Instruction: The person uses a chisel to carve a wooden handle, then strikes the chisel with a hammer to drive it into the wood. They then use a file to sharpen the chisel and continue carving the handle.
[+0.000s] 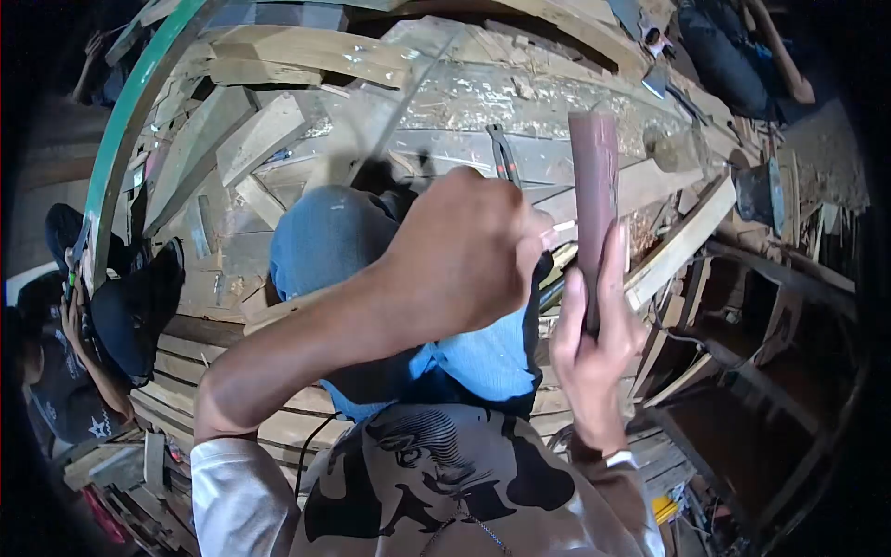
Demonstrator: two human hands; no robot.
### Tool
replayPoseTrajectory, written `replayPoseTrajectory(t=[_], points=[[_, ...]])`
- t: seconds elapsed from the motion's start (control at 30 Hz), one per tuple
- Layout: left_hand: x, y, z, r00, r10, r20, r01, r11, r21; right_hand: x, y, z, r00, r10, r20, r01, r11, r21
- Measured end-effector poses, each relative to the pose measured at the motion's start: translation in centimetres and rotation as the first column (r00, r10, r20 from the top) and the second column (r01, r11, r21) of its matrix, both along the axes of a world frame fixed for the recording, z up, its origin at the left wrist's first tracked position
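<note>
My right hand (599,343) holds a flat, reddish-brown bar (596,176) upright between thumb and fingers, its lower end down in the palm. My left hand (469,251) is closed in a fist beside the bar, back of the hand toward me. A small white tip (562,226) pokes out by its thumb, pointing toward the bar; the rest of what the fist holds is hidden. Beyond the fist, a pair of pliers (502,153) with red on the handles lies on the boards.
Wood offcuts (263,139) and planks (682,241) lie around me. A hatchet (661,84) and a clear jar (680,148) are at the far right. A green-painted beam (119,139) rises at left. One person (79,353) sits left, another (729,60) at upper right.
</note>
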State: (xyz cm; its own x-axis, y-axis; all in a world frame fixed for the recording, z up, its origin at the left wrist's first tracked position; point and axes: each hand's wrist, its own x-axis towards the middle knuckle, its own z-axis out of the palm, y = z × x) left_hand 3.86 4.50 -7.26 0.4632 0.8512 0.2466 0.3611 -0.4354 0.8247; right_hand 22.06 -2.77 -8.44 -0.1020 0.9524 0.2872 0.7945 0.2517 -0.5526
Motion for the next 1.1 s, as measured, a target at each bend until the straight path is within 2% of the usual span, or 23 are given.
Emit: replayPoseTrajectory(t=[0.07,0.13,0.17,0.2,0.27,0.33,0.37,0.4,0.6,0.67,0.73,0.8,0.87,0.93,1.1], points=[[-0.3,0.5,0.9,0.988,-0.060,-0.143,0.050,0.996,-0.069,-0.5,0.2,-0.1,0.999,-0.028,-0.042,0.028,1.000,-0.015],[-0.5,0.3,0.0,0.993,-0.045,-0.107,0.040,0.998,-0.055,0.4,-1.8,-0.9,1.000,-0.009,-0.010,0.009,0.999,-0.033],[-0.7,0.3,-0.2,0.996,-0.040,-0.085,0.037,0.999,-0.036,1.1,-3.1,-0.9,0.998,-0.014,-0.064,0.007,0.995,-0.097],[-0.7,0.3,-0.2,0.997,-0.040,-0.064,0.039,0.999,-0.018,2.1,-4.3,-1.5,1.000,-0.014,-0.008,0.013,0.997,-0.075],[-0.6,0.2,0.2,0.997,-0.024,-0.076,0.020,0.999,-0.049,3.5,-5.5,-1.8,1.000,-0.015,0.003,0.015,0.986,-0.169],[-0.3,0.2,0.4,0.997,-0.044,-0.058,0.040,0.997,-0.073,4.1,-6.3,-1.8,0.995,-0.095,0.005,0.094,0.979,-0.179],[-0.2,0.2,0.0,0.999,-0.046,-0.017,0.045,0.998,-0.038,4.1,-6.0,-1.5,0.996,-0.073,0.061,0.076,0.996,-0.053],[0.0,-0.1,-0.1,0.998,-0.055,-0.013,0.054,0.998,-0.044,4.5,-6.2,-1.9,0.995,-0.099,-0.022,0.098,0.994,-0.048],[0.5,-1.5,0.0,0.989,0.086,-0.118,-0.092,0.995,-0.049,3.1,-4.3,-0.6,0.990,-0.077,-0.116,0.072,0.997,-0.040],[0.7,-2.3,0.2,0.987,0.136,-0.089,-0.141,0.989,-0.050,3.0,-4.4,-1.2,0.989,-0.078,-0.129,0.072,0.996,-0.049],[0.8,-2.8,0.1,0.955,0.203,-0.216,-0.174,0.974,0.145,2.7,-4.5,-1.5,0.985,-0.081,-0.149,0.068,0.994,-0.088],[1.0,-3.0,-0.5,0.956,0.221,-0.192,-0.192,0.969,0.158,2.2,-4.7,-1.5,0.977,-0.100,-0.188,0.071,0.985,-0.155],[1.0,-2.8,-0.4,0.962,0.215,-0.169,-0.188,0.968,0.165,1.9,-4.6,-1.8,0.979,-0.045,-0.200,0.026,0.995,-0.100],[1.2,-2.8,-0.1,0.958,0.201,-0.206,-0.169,0.972,0.163,1.5,-4.0,-2.1,0.987,-0.004,-0.158,0.002,1.000,-0.015],[1.4,-3.0,-0.4,0.957,0.232,-0.174,-0.208,0.967,0.148,1.2,-3.6,-1.5,0.999,-0.011,-0.043,0.011,1.000,0.011]])
